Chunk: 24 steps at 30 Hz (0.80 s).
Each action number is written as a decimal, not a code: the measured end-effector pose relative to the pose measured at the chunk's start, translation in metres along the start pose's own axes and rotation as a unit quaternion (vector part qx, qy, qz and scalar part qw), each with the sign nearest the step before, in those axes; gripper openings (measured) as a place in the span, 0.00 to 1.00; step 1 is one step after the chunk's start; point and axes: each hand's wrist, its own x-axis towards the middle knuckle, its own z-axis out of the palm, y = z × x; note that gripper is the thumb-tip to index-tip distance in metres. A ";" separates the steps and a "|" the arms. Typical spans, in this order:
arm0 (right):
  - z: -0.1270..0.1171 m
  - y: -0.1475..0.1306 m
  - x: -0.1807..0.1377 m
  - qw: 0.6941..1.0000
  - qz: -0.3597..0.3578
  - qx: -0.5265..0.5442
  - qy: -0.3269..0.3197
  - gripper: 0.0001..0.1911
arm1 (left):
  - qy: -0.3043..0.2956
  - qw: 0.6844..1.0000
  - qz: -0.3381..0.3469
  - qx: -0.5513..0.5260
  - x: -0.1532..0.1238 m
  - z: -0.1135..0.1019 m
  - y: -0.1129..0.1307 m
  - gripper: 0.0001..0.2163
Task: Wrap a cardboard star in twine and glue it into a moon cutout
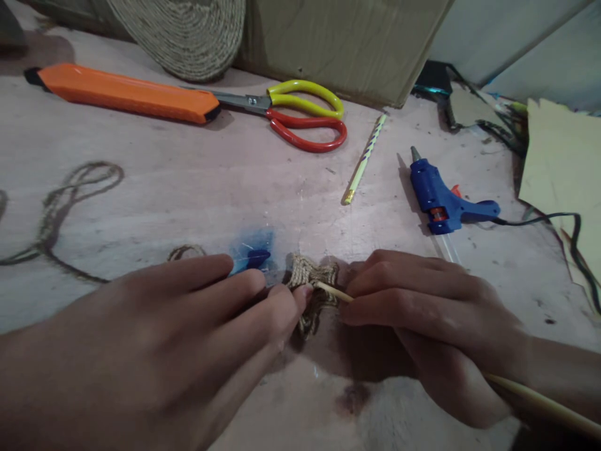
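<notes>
My right hand (pixel 422 319) has its grip closed around a thin wooden stick (pixel 328 292), whose tip touches a small woven jute piece (pixel 313 275) lying on the counter (pixel 188 188) between my hands. My left hand (pixel 188 338) lies flat, its grip loose and holding nothing, fingertips pressing the piece's left edge. Something blue (pixel 253 255), maybe plastic, sits just beside those fingers. Farther off lie a blue glue gun (pixel 441 200), a pencil (pixel 364 160), scissors (pixel 300 116) and an orange utility knife (pixel 122 94)

orange cutter (pixel 122 94), scissors (pixel 291 113), pencil (pixel 365 159), blue glue gun (pixel 441 197) on table (pixel 188 181).
</notes>
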 end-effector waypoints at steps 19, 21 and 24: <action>0.012 0.003 0.005 0.999 -0.044 -0.003 0.005 0.14 | -0.002 1.000 0.002 0.025 -0.003 0.001 0.007 0.17; 0.015 0.003 0.006 0.999 -0.024 0.036 0.017 0.16 | -0.004 1.000 -0.006 0.014 -0.005 0.001 0.007 0.16; 0.015 0.004 0.007 0.998 -0.021 0.049 0.012 0.15 | -0.003 1.000 -0.006 -0.010 -0.008 0.000 0.009 0.17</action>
